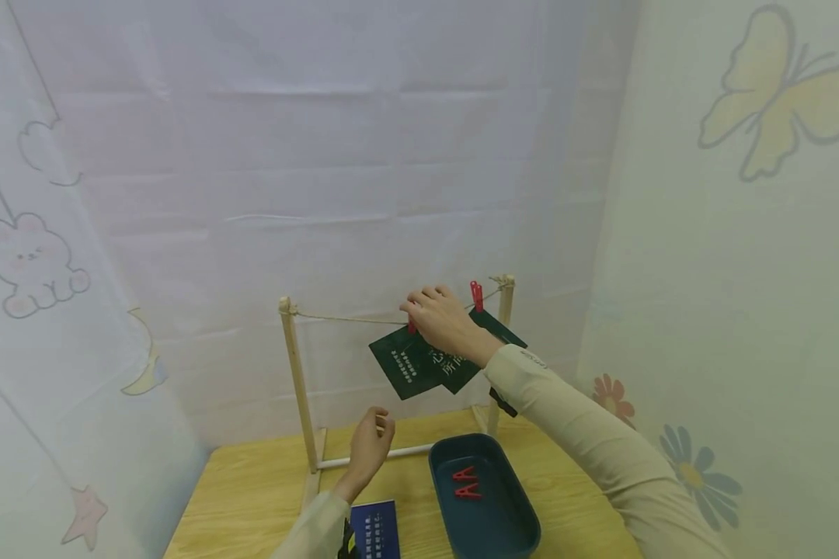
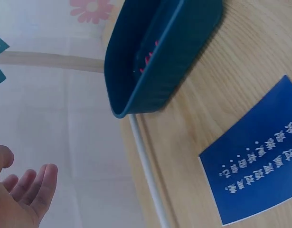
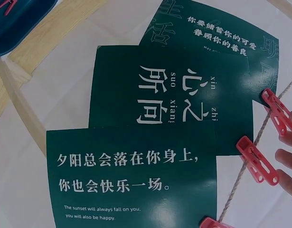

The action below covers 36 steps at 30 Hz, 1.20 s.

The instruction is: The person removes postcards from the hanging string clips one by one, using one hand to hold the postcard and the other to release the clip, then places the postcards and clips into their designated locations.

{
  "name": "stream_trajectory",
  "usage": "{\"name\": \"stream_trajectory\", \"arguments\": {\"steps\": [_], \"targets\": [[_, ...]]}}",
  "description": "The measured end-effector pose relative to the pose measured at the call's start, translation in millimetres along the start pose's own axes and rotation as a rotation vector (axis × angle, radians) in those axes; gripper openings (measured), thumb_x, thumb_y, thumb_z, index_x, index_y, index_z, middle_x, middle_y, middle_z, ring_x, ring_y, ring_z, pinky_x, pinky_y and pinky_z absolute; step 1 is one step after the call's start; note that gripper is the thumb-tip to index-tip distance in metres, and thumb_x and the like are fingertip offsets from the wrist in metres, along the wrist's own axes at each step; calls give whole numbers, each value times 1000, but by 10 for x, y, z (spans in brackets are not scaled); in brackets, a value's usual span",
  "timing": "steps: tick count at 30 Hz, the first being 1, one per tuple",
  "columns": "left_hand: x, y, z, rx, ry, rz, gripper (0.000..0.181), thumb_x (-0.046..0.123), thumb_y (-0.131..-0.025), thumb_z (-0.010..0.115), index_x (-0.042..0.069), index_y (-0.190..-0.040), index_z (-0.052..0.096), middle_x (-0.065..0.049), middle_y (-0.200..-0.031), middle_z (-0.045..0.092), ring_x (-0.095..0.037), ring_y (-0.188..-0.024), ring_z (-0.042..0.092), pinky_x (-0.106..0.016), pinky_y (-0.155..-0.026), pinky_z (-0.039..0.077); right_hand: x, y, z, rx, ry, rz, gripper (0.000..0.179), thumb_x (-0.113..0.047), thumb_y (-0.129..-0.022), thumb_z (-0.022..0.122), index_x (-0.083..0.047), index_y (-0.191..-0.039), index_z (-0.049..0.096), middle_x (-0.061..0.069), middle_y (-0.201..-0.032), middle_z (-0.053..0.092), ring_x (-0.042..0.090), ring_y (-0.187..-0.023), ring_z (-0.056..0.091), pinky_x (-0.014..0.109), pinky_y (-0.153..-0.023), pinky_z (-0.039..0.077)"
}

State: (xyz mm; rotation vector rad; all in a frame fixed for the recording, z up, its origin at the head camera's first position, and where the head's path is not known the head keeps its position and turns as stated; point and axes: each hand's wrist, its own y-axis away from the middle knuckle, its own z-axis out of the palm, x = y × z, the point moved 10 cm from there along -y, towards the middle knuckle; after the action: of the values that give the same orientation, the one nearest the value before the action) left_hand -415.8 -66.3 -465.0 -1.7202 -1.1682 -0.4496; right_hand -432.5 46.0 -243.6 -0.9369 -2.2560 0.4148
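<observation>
Up at the rope (image 1: 349,319), my right hand (image 1: 447,318) pinches the handle end of a red clothespin (image 3: 277,110), its fingers (image 3: 289,159) at the right edge of the right wrist view. That clothespin grips the corner of a green card (image 1: 402,365) with white lettering. Beside it hang a second green card (image 3: 112,85) and a third green card (image 3: 131,190), overlapping, each with its own red clothespin. My left hand (image 1: 372,446) holds nothing, fingers loosely bent, in front of the rack's lower bar; a blue card (image 1: 377,532) lies on the table below it.
A dark blue tray (image 1: 485,497) holds red clothespins (image 1: 466,483). The wooden rack's left post (image 1: 295,380) and right post (image 1: 506,307) carry the rope, and a white bar (image 1: 409,450) joins their feet. Walls with printed drawings surround the wooden table (image 1: 245,489).
</observation>
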Motion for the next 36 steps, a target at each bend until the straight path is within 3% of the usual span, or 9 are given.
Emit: {"name": "stream_trajectory", "arguments": {"steps": [7,12,15,22,28,31,36], "targets": [[203,-164,-24,114,33,27,32,7,-98,61,-9,-124,53,-20,-104,62,-33,-87,67,-47,-72,57,2,-12,-16,7,-4,11,24,-12,-97,63,-13,-121,68,5,-119,65,27,-108,58,41,-94,46],[296,-267,3,137,78,17,44,11,-101,57,-14,-136,43,-28,-118,60,-38,-98,67,-50,-79,56,-16,-9,-34,19,-14,12,25,-9,-95,66,-12,-119,69,6,-118,66,27,-106,58,41,-94,46],[337,-301,2,146,84,19,46,12,-102,55,-16,-137,41,-29,-118,61,-39,-98,68,-51,-79,56,-35,-17,-26,17,-21,9,26,-7,-94,66,-13,-119,68,6,-118,65,27,-107,57,42,-94,46],[406,-322,-19,158,118,38,38,10,-102,56,-11,-131,46,-20,-101,65,-37,-90,68,-49,-77,57,-52,-31,7,-17,-54,12,28,-4,-96,63,-12,-122,67,7,-120,64,27,-110,56,42,-96,45],[457,-327,-71,203,103,72,15,7,-100,59,-4,-110,55,-12,-88,63,-30,-81,68,-46,-72,57,-76,-58,6,-85,-51,-12,28,-4,-97,61,-9,-124,67,7,-119,62,27,-107,54,41,-91,45],[480,-324,-101,226,89,88,8,5,-99,59,-2,-102,57,-11,-85,64,-28,-77,68,-44,-69,56,-108,-88,25,-142,-28,-35,23,-6,-99,60,-7,-119,70,9,-117,59,26,-105,53,42,-88,47],[504,-326,-102,220,100,99,7,4,-99,59,-3,-101,57,-14,-86,67,-27,-72,69,-40,-65,57,-139,-146,43,-213,45,-46,15,-8,-98,62,-8,-107,74,11,-120,59,27,-107,54,43,-89,48]]}}
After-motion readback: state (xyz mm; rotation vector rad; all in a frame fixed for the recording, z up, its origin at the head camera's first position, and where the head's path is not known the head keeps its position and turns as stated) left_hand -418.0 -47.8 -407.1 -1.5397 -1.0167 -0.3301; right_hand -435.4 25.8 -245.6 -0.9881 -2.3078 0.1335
